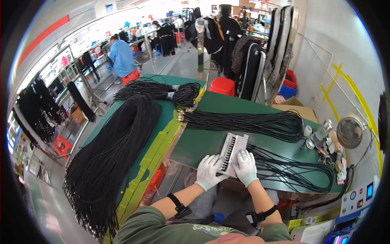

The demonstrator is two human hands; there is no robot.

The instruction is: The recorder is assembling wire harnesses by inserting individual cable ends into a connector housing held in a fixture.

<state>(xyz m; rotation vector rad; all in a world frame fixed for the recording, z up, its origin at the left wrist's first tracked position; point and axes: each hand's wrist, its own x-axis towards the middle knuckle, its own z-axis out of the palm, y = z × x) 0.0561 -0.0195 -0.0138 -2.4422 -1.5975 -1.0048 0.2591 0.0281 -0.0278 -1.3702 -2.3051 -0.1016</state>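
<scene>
A light metal fixture with a row of dark slots lies tilted on the green table in front of me. White gloves cover both my hands. My left hand grips its lower left edge, with the thumb along the near end and the fingers reaching up the side. On the right side of the fixture, my right hand is closed over the plate, and its fingertips hide part of the surface. Black cords run out from the fixture's right side and loop across the table. What lies under my right fingers is hidden.
A bundle of black cords stretches behind the fixture. A large heap of cords hangs over the table's left side, beyond yellow tape. A small fan and a clear bottle stand right. A person in blue is far off.
</scene>
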